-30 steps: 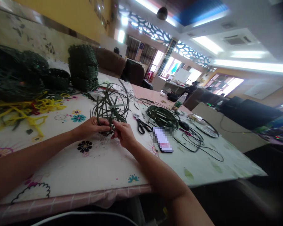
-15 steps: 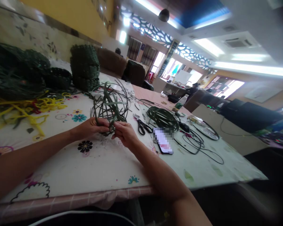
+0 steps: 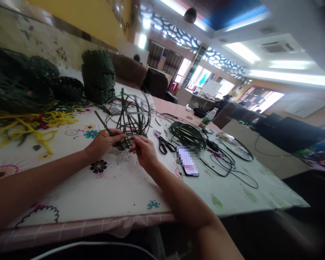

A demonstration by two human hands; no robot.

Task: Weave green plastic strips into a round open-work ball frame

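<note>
At frame centre, the left hand [image 3: 103,142] and right hand [image 3: 144,150] hold a half-woven bundle of dark green strips [image 3: 126,121] just above the floral worktop [image 3: 119,187], fingers pinching its base. Scissors [image 3: 164,143] and a phone [image 3: 187,161] lie right of it. No writing is legible.
</note>
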